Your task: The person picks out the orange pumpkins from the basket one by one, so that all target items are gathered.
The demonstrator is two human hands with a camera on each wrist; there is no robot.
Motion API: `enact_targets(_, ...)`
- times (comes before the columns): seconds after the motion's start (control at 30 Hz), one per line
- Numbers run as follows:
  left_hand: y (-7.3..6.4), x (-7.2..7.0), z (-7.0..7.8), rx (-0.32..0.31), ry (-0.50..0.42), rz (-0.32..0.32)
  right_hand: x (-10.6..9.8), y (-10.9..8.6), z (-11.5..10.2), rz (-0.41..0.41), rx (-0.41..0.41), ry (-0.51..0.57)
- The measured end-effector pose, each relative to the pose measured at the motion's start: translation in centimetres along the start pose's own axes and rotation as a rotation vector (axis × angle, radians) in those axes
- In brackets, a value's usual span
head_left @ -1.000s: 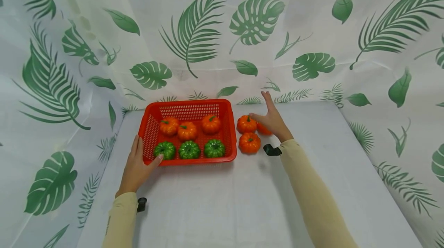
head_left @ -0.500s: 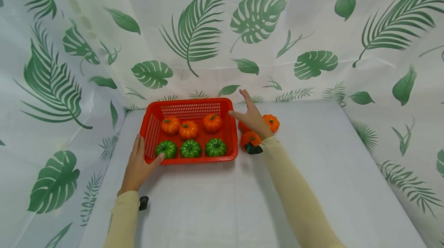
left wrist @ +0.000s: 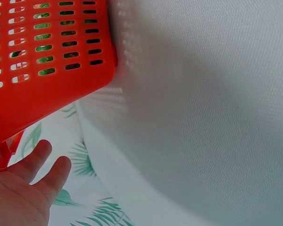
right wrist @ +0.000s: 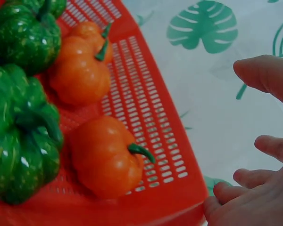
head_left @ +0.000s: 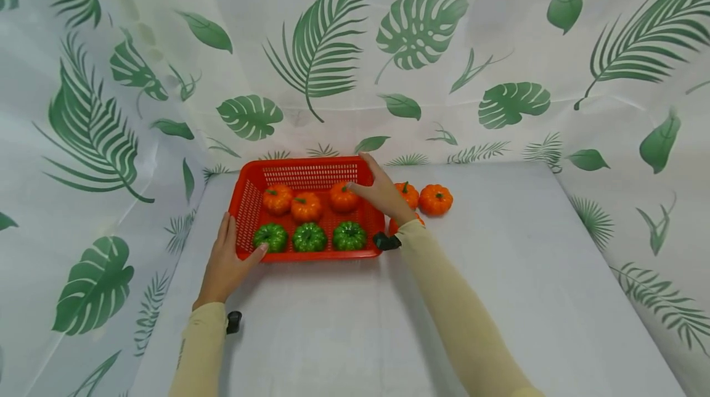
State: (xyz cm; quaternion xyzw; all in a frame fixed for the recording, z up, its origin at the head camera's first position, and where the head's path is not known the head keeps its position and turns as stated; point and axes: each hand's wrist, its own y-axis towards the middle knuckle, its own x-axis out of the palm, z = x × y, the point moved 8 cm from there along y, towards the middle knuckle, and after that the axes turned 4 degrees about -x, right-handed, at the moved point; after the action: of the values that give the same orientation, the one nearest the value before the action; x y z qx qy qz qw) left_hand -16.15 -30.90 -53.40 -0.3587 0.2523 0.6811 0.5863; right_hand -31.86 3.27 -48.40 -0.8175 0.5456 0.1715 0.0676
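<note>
A red perforated plastic basket (head_left: 310, 256) lies on the table. Inside, three small orange pumpkins (head_left: 306, 207) sit toward the back and three green ones (head_left: 309, 237) along the front. My left hand (head_left: 224, 270) rests at the basket's left front corner, fingers extended along the outside and thumb over the front rim. In the left wrist view two straight fingers (left wrist: 54, 181) show beside the basket wall. My right hand (head_left: 385, 192) is spread over the basket's right side, holding nothing; its fingers (right wrist: 254, 178) reach near the rim. The right hand and wrist partly hide loose pumpkins.
Three more orange pumpkins are on the table right of the basket, the rightmost one (head_left: 436, 200) in full view. A leaf-printed white curtain (head_left: 333, 119) hangs behind and at both sides. A black wrist device (head_left: 386, 241) sits near the basket's right front corner.
My right hand has moved left, from above the loose orange pumpkins to over the basket's right side. The left hand stays at its corner. The pumpkins in the basket look unmoved.
</note>
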Motion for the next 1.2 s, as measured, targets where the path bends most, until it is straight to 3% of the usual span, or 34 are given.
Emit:
enact_targets(0.27, -0.1, -0.2, 0.1, -0.004, -0.002, 0.003, 1.5, 0.7, -0.6, -0.013, 0.009, 0.014)
enact_targets(0.43, 0.0, -0.1, 0.2, -0.003, -0.003, -0.002, 2.2, 0.9, -0.1, -0.045, 0.063, 0.030)
enact_targets(0.9, 0.1, -0.3, 0.5, 0.010, -0.007, -0.004, 3.4, 2.1, 1.3, -0.075, 0.165, -0.036)
enact_targets(1.2, 0.1, -0.3, 0.4, 0.010, 0.004, 0.006, 4.5, 2.8, 2.1, -0.137, 0.200, -0.071)
